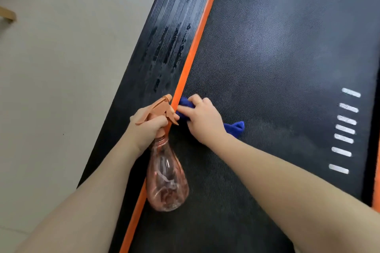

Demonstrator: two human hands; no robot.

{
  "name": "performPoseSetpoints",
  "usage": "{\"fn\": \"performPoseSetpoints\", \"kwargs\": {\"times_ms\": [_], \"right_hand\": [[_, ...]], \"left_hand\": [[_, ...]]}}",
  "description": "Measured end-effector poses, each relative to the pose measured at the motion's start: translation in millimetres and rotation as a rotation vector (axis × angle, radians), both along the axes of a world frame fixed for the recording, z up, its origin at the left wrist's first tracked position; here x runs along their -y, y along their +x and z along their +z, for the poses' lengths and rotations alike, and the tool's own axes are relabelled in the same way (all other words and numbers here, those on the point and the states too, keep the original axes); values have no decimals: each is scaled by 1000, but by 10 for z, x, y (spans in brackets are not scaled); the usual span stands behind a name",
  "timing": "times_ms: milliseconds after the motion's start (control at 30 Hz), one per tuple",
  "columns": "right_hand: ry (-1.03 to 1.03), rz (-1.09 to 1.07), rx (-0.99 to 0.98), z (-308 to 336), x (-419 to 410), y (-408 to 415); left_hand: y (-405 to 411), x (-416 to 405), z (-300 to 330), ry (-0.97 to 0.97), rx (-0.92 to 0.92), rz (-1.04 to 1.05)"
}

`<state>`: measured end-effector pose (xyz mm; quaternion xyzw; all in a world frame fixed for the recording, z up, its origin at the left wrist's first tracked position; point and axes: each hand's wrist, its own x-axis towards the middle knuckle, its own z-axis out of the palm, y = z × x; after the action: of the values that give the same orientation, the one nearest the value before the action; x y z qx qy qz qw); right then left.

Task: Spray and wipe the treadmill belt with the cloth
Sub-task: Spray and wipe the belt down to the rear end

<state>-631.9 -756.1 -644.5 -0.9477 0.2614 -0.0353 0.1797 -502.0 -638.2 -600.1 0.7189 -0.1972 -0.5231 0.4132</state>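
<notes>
Two hands, one belt: wiping stage

Left hand [147, 124]: my fingers wrap the bottle [166, 178] neck, nozzle forward, held above the orange strip [193, 51].
Right hand [202, 121]: my fingers curl over the blue cloth [236, 127], pressing it on the belt [277, 57] beside the strip.
Method: I'd keep the cloth flat, stroke along the edge, overlap passes.
Surface: wet patches on the ribbed rail [170, 47]; pale floor [61, 68] at left.

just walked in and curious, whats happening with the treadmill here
A person is cleaning a treadmill. The right hand presses a blue cloth onto the black belt, close to the orange strip along its edge. The left hand grips a pink spray bottle by its neck, nozzle pointing up the deck. The ribbed side rail shows wet patches.
</notes>
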Motion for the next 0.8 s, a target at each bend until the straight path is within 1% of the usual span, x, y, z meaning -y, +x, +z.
{"fn": "performPoseSetpoints", "kwargs": {"times_ms": [33, 67, 100, 133, 200, 233, 267, 300, 333, 400, 433, 467, 500, 533, 567, 633, 667, 700, 733, 767, 800], "right_hand": [[-27, 138, -18, -19, 40, -66], [-58, 226, -44, -19, 144, -80], [-83, 211, -61, -19, 266, -60], [-97, 109, -84, 8, 372, -20], [-88, -281, -133, 29, 552, 85], [-80, -425, -150, 20, 606, 109], [-79, -456, -170, 34, 600, 103], [-114, -367, -162, 32, 552, 59], [-156, -205, -125, 35, 482, -48], [-201, 195, -74, -19, 379, -436], [-196, 344, -107, -22, 379, -634], [-195, 434, -147, -7, 442, -780], [-214, 446, -170, 11, 547, -869], [-242, 368, -174, 17, 657, -905], [-247, 207, -180, 27, 751, -892], [-207, -201, -187, 14, 799, -789], [-173, -316, -189, 9, 713, -765], [-144, -341, -187, -5, 552, -773], [-113, -294, -177, -3, 355, -847], [-93, -192, -164, 3, 145, -977], [-76, -46, -158, -12, -69, -1128]], "left_hand": [[12, -10, -11, 19, 7, -1], [15, -4, -21, 11, 9, -2], [4, 11, -5, -12, 9, -10], [-13, 24, 1, -39, 4, -13], [-27, 34, -2, -71, -10, -3], [-29, 36, -2, -85, -22, 6], [-25, 33, -14, -90, -36, 19], [-25, 25, -14, -86, -38, 25], [-28, 25, -3, -83, -37, 28], [-44, 32, 9, -76, -27, 37], [-61, 38, 11, -64, -14, 40], [-81, 53, -1, -45, 12, 47], [-106, 75, -8, -17, 51, 57], [-132, 94, -14, 12, 92, 74], [-175, 117, -1, 32, 140, 99], [-314, 177, 65, 40, 249, 131], [-399, 210, 109, 29, 298, 131], [-475, 241, 156, 14, 335, 109], [-559, 285, 199, -2, 366, 55], [-641, 338, 245, -15, 385, -24], [-697, 382, 247, -13, 384, -97]]}}
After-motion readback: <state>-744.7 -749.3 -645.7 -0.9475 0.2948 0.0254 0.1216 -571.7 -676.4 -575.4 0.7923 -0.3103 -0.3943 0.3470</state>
